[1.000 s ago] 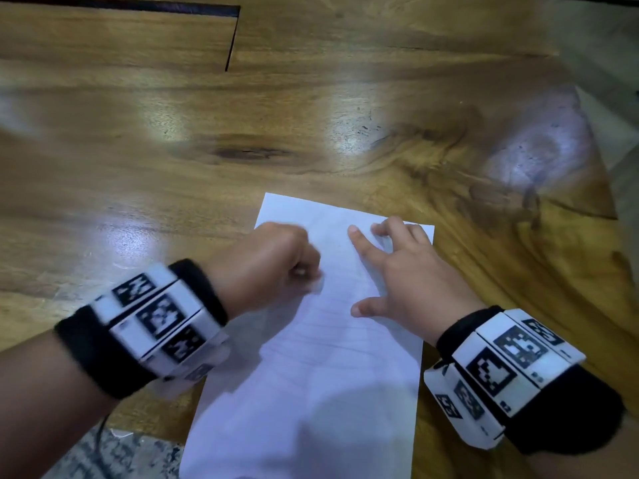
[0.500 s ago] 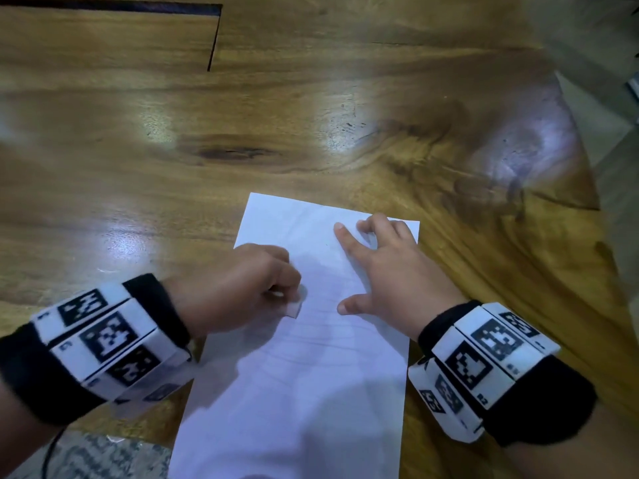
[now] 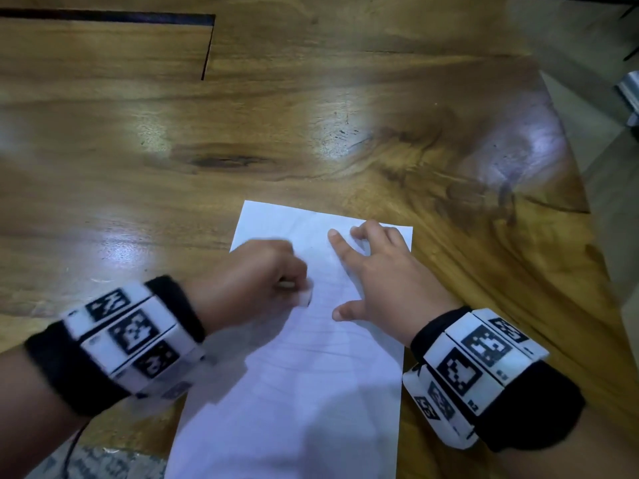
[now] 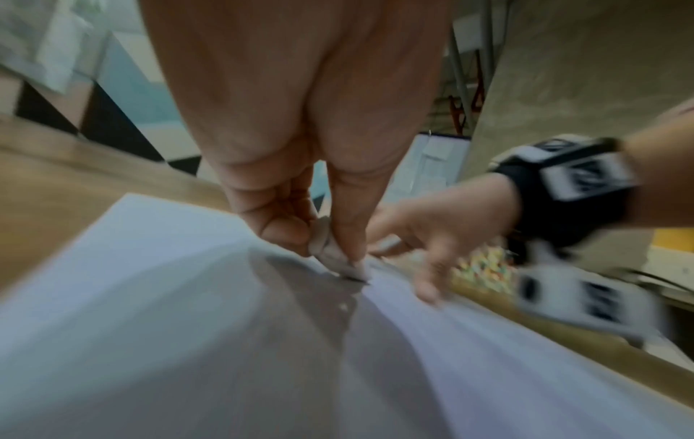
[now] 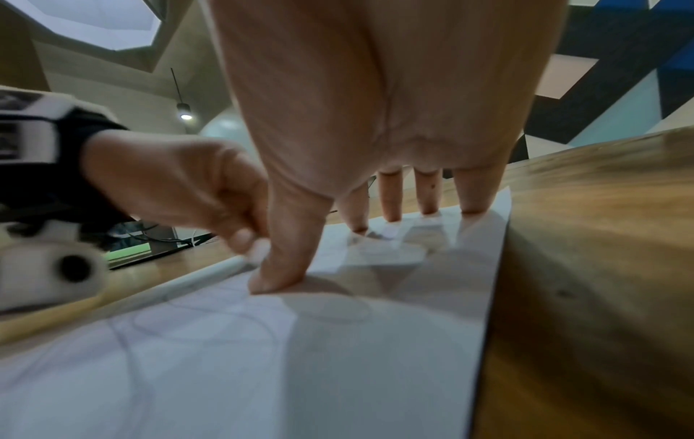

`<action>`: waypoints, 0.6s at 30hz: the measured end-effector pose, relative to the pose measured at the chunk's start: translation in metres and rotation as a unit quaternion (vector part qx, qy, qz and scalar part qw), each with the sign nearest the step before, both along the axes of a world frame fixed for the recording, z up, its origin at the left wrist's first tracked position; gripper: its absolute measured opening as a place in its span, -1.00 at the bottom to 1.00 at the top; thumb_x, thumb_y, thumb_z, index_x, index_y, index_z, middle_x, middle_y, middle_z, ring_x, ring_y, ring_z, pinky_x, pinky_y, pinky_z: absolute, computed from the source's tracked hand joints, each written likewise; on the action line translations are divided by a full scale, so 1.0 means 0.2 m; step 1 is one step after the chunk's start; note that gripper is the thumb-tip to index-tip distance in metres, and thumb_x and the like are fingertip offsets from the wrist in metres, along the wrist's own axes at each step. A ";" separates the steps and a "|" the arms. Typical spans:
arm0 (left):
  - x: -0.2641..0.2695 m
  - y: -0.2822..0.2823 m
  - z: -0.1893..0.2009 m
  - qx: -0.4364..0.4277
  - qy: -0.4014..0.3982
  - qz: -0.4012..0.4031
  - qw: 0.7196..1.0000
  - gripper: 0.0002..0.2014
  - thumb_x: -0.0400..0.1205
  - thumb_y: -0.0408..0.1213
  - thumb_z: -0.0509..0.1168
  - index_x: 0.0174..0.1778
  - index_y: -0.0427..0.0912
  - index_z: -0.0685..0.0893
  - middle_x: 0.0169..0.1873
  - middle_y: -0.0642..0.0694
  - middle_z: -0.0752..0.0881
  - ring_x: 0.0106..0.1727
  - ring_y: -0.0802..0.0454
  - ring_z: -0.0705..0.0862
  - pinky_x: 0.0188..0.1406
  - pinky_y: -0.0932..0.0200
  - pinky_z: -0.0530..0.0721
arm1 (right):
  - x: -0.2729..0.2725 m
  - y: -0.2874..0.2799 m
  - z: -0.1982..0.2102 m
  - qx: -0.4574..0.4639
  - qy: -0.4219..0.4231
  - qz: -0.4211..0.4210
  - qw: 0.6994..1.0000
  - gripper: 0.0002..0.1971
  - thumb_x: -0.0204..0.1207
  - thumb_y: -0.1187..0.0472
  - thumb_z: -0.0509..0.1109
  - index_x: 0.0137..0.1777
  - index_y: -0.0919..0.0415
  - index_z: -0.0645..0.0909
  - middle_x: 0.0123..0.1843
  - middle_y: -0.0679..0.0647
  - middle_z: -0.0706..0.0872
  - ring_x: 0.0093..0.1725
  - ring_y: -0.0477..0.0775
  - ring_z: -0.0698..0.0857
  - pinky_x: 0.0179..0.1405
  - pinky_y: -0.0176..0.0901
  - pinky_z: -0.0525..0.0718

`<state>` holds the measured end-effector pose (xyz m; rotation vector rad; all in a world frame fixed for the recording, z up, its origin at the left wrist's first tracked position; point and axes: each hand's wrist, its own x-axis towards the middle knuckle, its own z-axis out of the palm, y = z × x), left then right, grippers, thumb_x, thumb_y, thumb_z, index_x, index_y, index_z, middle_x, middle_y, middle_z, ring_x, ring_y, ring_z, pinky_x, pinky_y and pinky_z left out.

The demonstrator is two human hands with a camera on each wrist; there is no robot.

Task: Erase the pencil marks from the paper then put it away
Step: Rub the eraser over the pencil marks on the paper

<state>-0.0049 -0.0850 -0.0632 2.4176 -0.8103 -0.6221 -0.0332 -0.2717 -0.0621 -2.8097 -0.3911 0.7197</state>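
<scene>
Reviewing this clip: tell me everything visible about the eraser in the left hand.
The eraser is a small, whitish, worn-looking block, greyed at its lower edge. The left hand pinches it between thumb and curled fingers, so only its lower end shows. It is tilted, with its tip pressed on the white paper, left of the right hand, which presses the sheet flat. Faint pencil lines remain on the paper nearby. Motion blur hides finer detail.
</scene>
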 end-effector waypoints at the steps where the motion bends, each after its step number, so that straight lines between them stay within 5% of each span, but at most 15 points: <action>1: 0.05 -0.04 -0.01 -0.002 -0.029 0.008 1.000 -0.87 0.39 -0.14 0.37 -0.31 -0.12 0.73 -0.40 0.00 0.54 -0.39 0.06 0.53 -0.42 0.37 0.34 | 0.00 0.00 0.00 -0.002 0.000 0.001 1.000 0.01 0.38 -0.24 0.43 0.67 -0.08 -0.15 0.55 0.02 0.04 0.59 0.06 -0.03 0.55 -0.14 0.08; 6: 0.13 -0.12 -0.03 -0.009 -0.079 0.018 0.997 -0.87 0.46 -0.21 0.38 -0.37 -0.13 0.66 -0.39 -0.03 0.51 -0.38 0.01 0.48 -0.41 0.28 0.28 | 0.00 0.00 0.00 -0.002 -0.001 0.001 1.000 0.02 0.36 -0.25 0.44 0.67 -0.07 -0.13 0.55 0.03 0.07 0.58 0.08 0.01 0.54 -0.15 0.08; 8: 0.02 -0.04 -0.02 -0.012 -0.035 -0.015 0.999 -0.80 0.45 -0.10 0.32 -0.44 -0.09 0.59 -0.46 0.08 0.46 -0.47 0.19 0.44 -0.44 0.44 0.30 | 0.00 0.00 0.00 0.001 0.000 -0.001 1.000 0.02 0.36 -0.25 0.44 0.67 -0.07 -0.12 0.56 0.02 0.06 0.58 0.07 0.00 0.56 -0.15 0.06; 11: -0.06 0.03 -0.02 0.005 0.038 -0.019 0.999 -0.95 0.43 -0.22 0.38 -0.33 -0.06 0.71 -0.42 0.19 0.47 -0.43 0.36 0.51 -0.37 0.55 0.37 | 0.00 0.00 0.00 0.002 0.001 -0.001 1.000 0.02 0.38 -0.25 0.43 0.67 -0.07 -0.14 0.56 0.02 0.04 0.59 0.05 -0.03 0.56 -0.15 0.05; 18: 0.17 -0.16 0.00 0.001 -0.074 0.039 0.996 -0.97 0.44 -0.30 0.40 -0.26 -0.16 0.72 -0.34 -0.02 0.50 -0.31 -0.02 0.49 -0.46 0.26 0.24 | 0.00 0.00 0.00 0.000 -0.001 0.001 1.000 0.02 0.37 -0.25 0.42 0.67 -0.08 -0.14 0.54 0.03 0.07 0.58 0.08 0.01 0.55 -0.14 0.06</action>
